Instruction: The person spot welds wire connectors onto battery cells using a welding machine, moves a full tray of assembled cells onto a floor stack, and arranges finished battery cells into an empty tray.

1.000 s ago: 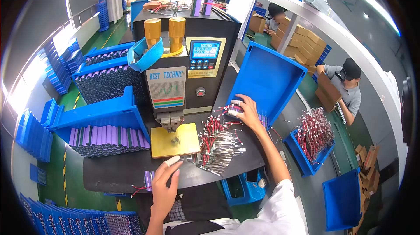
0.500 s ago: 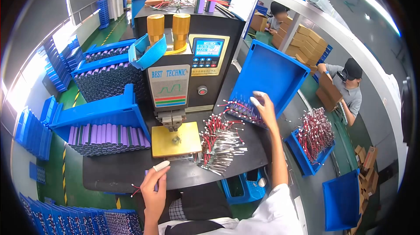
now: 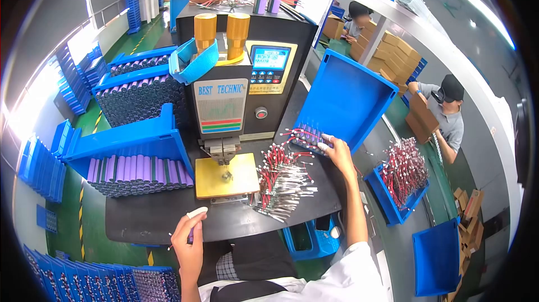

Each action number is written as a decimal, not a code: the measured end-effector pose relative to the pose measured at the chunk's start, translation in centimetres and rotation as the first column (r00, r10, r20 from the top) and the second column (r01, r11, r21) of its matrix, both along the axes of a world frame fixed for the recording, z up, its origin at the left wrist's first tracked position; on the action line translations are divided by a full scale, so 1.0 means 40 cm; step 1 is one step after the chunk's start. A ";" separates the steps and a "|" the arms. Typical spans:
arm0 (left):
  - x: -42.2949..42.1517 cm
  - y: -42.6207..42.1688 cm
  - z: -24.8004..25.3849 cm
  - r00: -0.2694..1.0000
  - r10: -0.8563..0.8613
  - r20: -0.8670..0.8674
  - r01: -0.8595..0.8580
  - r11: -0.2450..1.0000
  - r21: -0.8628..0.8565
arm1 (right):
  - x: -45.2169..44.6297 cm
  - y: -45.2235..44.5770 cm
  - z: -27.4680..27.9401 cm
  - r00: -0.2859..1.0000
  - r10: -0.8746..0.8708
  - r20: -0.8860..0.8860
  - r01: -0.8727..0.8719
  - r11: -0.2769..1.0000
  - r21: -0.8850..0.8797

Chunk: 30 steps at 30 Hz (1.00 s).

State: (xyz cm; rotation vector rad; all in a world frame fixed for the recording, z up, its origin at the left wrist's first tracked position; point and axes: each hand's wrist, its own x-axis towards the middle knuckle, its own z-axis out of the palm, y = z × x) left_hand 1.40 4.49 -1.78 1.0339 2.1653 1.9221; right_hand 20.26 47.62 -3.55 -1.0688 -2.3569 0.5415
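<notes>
My left hand is closed around a purple cell at the table's front edge, with a short red lead showing to its left. My right hand has its fingertips at a row of purple cells with red leads in the tilted blue bin; whether it grips one is hard to tell. Between the hands, a yellow plate lies under the welding head of the machine. Just right of the plate is a pile of small strips with red and black wires.
Blue crates of purple cells stand at the left. A blue bin of wired parts is at the right. Below the table edge sits a blue container. Two people are at the right, one holding cardboard.
My left hand has moved left and down from the plate and closed around the cell. My right hand lifted away from the row of cells, then came back down to it.
</notes>
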 end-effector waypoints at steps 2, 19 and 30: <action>-0.003 0.002 -0.005 1.000 -0.008 -0.004 0.008 1.000 0.003 | 0.007 0.006 0.002 1.000 0.031 0.006 -0.031 0.999 0.017; -0.196 0.000 0.013 0.863 0.204 -0.462 -0.279 0.955 -0.099 | -0.060 -0.242 0.093 0.932 0.182 -0.314 -0.196 0.980 -0.013; -0.290 0.078 -0.058 0.671 -0.191 -0.716 -0.188 0.891 -0.413 | -0.186 -0.379 0.036 0.923 0.371 0.098 -0.377 0.828 0.415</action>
